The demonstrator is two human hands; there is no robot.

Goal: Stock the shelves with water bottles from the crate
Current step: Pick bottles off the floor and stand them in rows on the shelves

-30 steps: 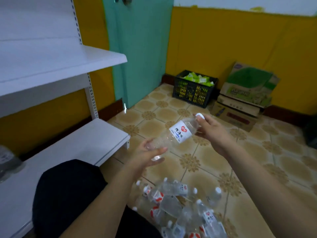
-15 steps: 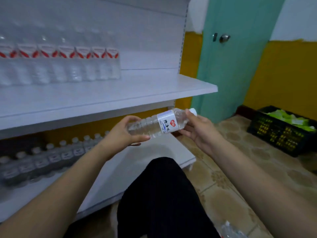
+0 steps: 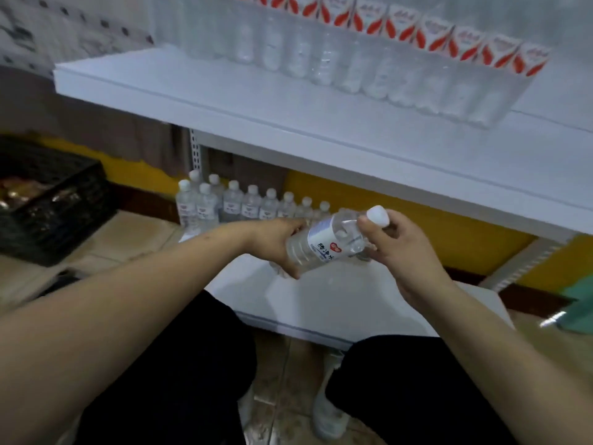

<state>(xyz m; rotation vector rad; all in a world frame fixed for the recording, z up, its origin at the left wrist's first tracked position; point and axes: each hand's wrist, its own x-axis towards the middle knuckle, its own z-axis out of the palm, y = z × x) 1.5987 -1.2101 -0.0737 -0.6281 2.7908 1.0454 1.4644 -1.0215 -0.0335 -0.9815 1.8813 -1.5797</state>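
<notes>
Currently one water bottle (image 3: 330,244) is gripped by both hands. Base is held by left hand (image 3: 276,242), neck by right hand (image 3: 398,252), above the lower shelf (image 3: 337,303).

Clear white-capped water bottle (image 3: 327,244), tilted above lower shelf (image 3: 337,303)

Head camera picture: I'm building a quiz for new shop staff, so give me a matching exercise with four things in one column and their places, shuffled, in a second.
Things:
1. held bottle
2. red-labelled bottles
3. white-capped bottles
4. black crate

Places:
A. row at the back of the bottom shelf
B. floor, far left
C. between both hands, tilted
D. row on the upper shelf

Pairs: 1-C, 2-D, 3-A, 4-B
</notes>
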